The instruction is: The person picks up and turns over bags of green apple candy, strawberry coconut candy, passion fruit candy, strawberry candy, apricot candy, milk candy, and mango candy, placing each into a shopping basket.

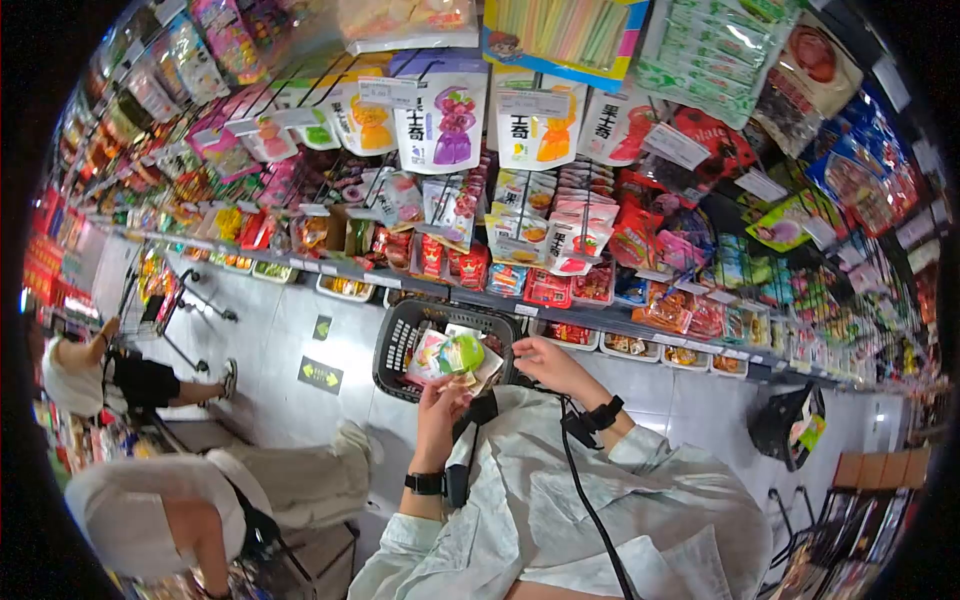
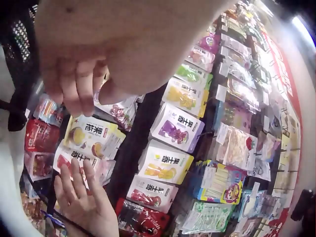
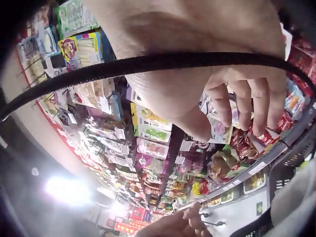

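Observation:
A dark grey shopping basket (image 1: 397, 335) is in front of me below the shelf. Inside it lie several packages, among them a green round-topped pack (image 1: 462, 354). My left hand (image 1: 443, 405) hovers by the basket's near edge, its fingers loosely bent and holding nothing. On the other side, my right hand (image 1: 553, 362) is beside the basket's right end with relaxed, slightly spread fingers. The left wrist view shows the right hand (image 2: 86, 202) palm up, fingers apart. Loosely curved fingers also show on the right hand (image 3: 207, 74) in its own wrist view.
Hanging snack pouches (image 1: 440, 120) and trays of packets (image 1: 630, 346) fill the shelf ahead. Two people are at my left, one by a shopping cart (image 1: 165, 300). Another black basket (image 1: 788, 425) stands on the floor (image 1: 280, 340) at the right.

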Motion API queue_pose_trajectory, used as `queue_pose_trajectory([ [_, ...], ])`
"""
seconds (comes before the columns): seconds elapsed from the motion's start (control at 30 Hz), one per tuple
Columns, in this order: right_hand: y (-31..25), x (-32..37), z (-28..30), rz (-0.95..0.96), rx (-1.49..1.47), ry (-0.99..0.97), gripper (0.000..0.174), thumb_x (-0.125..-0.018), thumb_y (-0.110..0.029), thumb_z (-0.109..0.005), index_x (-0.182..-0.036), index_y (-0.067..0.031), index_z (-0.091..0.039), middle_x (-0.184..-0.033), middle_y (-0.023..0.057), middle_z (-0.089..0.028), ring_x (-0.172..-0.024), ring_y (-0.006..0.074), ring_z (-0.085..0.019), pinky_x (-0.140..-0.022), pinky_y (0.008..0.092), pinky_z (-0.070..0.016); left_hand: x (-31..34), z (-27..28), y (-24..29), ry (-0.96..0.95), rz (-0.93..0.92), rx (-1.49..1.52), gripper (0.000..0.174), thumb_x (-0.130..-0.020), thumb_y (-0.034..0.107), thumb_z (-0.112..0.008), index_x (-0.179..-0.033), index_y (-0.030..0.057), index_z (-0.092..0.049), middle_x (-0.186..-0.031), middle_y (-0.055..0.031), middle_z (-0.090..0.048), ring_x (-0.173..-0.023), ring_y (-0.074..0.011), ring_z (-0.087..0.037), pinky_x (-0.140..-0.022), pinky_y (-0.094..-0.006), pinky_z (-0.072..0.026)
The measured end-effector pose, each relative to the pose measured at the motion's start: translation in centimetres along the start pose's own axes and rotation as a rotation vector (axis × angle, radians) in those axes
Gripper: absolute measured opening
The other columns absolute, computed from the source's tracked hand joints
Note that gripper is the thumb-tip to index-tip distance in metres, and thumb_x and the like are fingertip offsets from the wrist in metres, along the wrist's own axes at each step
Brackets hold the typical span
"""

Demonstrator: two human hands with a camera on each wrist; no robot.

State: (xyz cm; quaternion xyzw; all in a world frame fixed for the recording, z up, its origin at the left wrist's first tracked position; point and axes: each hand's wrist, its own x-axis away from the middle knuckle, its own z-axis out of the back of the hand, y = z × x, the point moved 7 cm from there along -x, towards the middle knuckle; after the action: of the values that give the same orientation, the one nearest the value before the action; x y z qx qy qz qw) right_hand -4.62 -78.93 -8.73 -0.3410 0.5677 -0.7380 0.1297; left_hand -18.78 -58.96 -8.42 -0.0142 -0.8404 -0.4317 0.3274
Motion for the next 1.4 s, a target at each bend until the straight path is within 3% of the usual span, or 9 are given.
queue_pose_trajectory([
  [0.1, 2.2, 1.9, -1.2, -0.015, 0.021, 0.068, 0.036, -0.099, -0.018, -0.066, -0.129, -0.0004, -0.058, -0.117, 0.0089, -0.068, -0.107, 0.0144, -0.065, -0.089, 0.0287, -0.0524, 0.2, 1.1, -0.7, -0.045, 0.092, -0.011, 0.028, -0.098, 0.015, -0.063, -0.123, 0.0059, -0.056, -0.105, -0.0070, -0.070, -0.092, -0.0149, -0.067, -0.083, -0.0270, -0.0534],
  [0.13, 2.1, 3.0, -1.5, 0.027, -0.018, 0.147, 0.037, -0.098, -0.028, -0.068, -0.123, -0.0023, -0.063, -0.105, 0.0069, -0.071, -0.093, 0.0138, -0.066, -0.083, 0.0302, -0.0532, -0.2, 1.7, -1.4, -0.043, 0.115, -0.005, 0.023, -0.097, 0.014, -0.063, -0.118, 0.0065, -0.058, -0.104, -0.0067, -0.069, -0.091, -0.0160, -0.067, -0.084, -0.0278, -0.0532],
  [0.17, 2.5, 4.4, -1.7, -0.017, -0.020, 0.180, 0.035, -0.098, -0.027, -0.067, -0.123, -0.0025, -0.063, -0.104, 0.0064, -0.071, -0.092, 0.0136, -0.066, -0.082, 0.0303, -0.0530, -0.7, 2.0, -2.0, -0.092, 0.111, 0.008, 0.022, -0.097, 0.014, -0.061, -0.118, 0.0072, -0.058, -0.102, -0.0060, -0.068, -0.091, -0.0160, -0.067, -0.084, -0.0288, -0.0534],
  [0.37, 2.2, 12.0, -0.5, -0.110, -0.007, 0.337, 0.032, -0.099, -0.023, -0.067, -0.124, -0.0036, -0.064, -0.108, 0.0057, -0.069, -0.095, 0.0121, -0.064, -0.084, 0.0280, -0.0513, -1.7, 0.8, -3.9, -0.215, 0.236, -0.077, 0.013, -0.098, 0.013, -0.058, -0.110, 0.0092, -0.059, -0.098, -0.0041, -0.066, -0.091, -0.0163, -0.066, -0.087, -0.0311, -0.0533],
  [0.67, 3.0, 20.6, 1.9, -0.102, -0.131, 0.586, 0.032, -0.101, -0.019, -0.065, -0.127, -0.0017, -0.062, -0.110, 0.0050, -0.068, -0.100, 0.0118, -0.063, -0.088, 0.0264, -0.0508, -1.3, -6.2, -6.0, -0.463, 0.233, -0.202, 0.013, -0.099, 0.016, -0.058, -0.109, 0.0075, -0.061, -0.096, -0.0055, -0.068, -0.090, -0.0159, -0.065, -0.082, -0.0297, -0.0507],
  [0.93, 6.0, 23.6, 6.0, -0.043, -0.255, 0.572, 0.033, -0.099, -0.021, -0.067, -0.123, 0.0009, -0.063, -0.109, 0.0039, -0.068, -0.101, 0.0118, -0.062, -0.091, 0.0271, -0.0496, 1.3, -10.4, -10.1, -0.449, 0.240, -0.262, 0.011, -0.100, 0.013, -0.057, -0.109, 0.0068, -0.060, -0.097, -0.0052, -0.066, -0.091, -0.0178, -0.066, -0.085, -0.0320, -0.0532],
  [1.17, 11.4, 25.6, 11.1, -0.019, -0.279, 0.482, 0.029, -0.100, -0.015, -0.063, -0.124, 0.0013, -0.061, -0.110, 0.0072, -0.069, -0.100, 0.0130, -0.064, -0.089, 0.0266, -0.0518, 5.7, -13.1, -14.8, -0.355, 0.258, -0.290, 0.011, -0.101, 0.013, -0.057, -0.110, 0.0075, -0.060, -0.099, -0.0066, -0.067, -0.090, -0.0173, -0.066, -0.084, -0.0308, -0.0538],
  [1.4, 14.7, 26.5, 14.6, -0.018, -0.330, 0.429, 0.012, -0.099, -0.012, -0.064, -0.101, -0.0023, -0.058, -0.108, 0.0087, -0.069, -0.093, 0.0107, -0.062, -0.081, 0.0252, -0.0506, 9.5, -15.4, -19.2, -0.304, 0.305, -0.284, 0.014, -0.100, 0.016, -0.059, -0.112, 0.0074, -0.062, -0.101, -0.0075, -0.070, -0.091, -0.0173, -0.067, -0.086, -0.0310, -0.0533],
])
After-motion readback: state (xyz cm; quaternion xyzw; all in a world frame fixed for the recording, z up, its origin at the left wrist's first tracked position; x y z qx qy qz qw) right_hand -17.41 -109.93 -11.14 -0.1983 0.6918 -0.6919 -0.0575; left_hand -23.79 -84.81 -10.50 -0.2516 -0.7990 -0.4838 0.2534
